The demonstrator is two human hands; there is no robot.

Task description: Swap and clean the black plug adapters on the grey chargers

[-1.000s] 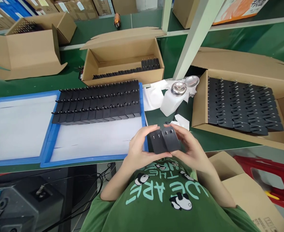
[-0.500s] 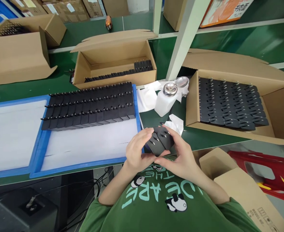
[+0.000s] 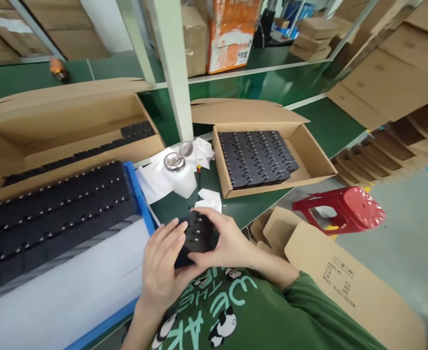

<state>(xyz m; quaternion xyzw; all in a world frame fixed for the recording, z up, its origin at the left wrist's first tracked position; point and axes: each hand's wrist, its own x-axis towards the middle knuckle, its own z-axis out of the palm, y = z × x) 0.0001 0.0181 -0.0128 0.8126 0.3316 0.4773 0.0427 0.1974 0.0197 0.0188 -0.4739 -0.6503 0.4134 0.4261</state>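
Observation:
Two black plug adapters (image 3: 198,234) with metal pins facing up are pressed side by side between my hands, near the table's front edge. My left hand (image 3: 162,262) grips their left side, its fingers over the top. On the right side, my right hand (image 3: 221,240) holds them between thumb and fingers. Rows of similar black adapters (image 3: 53,218) stand in the blue-edged tray (image 3: 141,199) at the left. An open carton (image 3: 272,192) at the right holds more in neat rows.
A white bottle with a metal lid (image 3: 179,177) stands on white wipes, with a crumpled wipe (image 3: 208,200) nearer me. Another carton (image 3: 90,158) is behind the tray. A white post (image 3: 172,73) rises behind the bottle. A red stool (image 3: 359,209) stands on the floor at right.
The view has swung to the right, bringing in the stool and stacked cardboard. Both hands still hold the adapters, which appear lower left in the view.

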